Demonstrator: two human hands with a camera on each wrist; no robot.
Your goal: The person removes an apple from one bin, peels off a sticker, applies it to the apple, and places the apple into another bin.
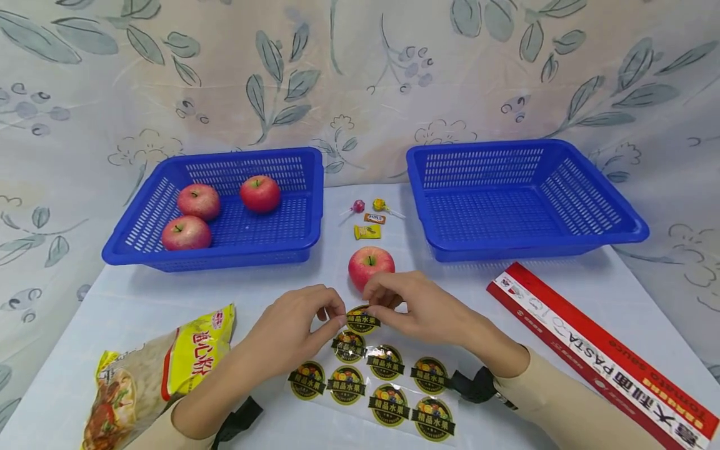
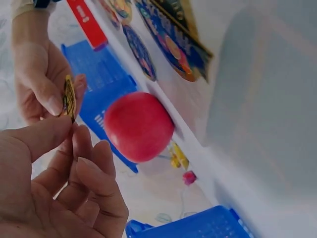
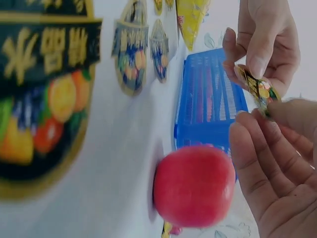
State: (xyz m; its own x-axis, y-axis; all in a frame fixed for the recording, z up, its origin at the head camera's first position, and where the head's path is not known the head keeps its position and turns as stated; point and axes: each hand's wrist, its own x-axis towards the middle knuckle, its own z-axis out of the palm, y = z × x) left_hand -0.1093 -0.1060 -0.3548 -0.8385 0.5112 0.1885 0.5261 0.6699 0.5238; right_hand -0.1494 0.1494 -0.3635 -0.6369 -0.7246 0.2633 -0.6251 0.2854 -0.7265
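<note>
Between both hands is a round black-and-gold fruit sticker point(image 1: 362, 320), raised above the sticker sheet point(image 1: 360, 409). My left hand point(image 1: 300, 328) pinches its left edge between thumb and forefinger. On the opposite edge, the thumb and forefinger of my right hand point(image 1: 413, 306) pinch it too. The wrist views show the sticker point(image 2: 69, 96) held edge to edge, tilted, with the other fingers loosely bent. Just beyond the hands a red apple point(image 1: 369, 265) sits on the table, partly covered by the right hand in the head view. Several more stickers lie on the clear sheet.
A blue basket point(image 1: 225, 253) at back left holds three apples. Another blue basket point(image 1: 534, 250) stands at back right. Two lollipops point(image 1: 358, 206) and small wrapped sweets point(image 1: 367, 232) lie between them. A yellow noodle bag point(image 1: 163, 369) is at left, a red pasta box point(image 1: 602, 356) at right.
</note>
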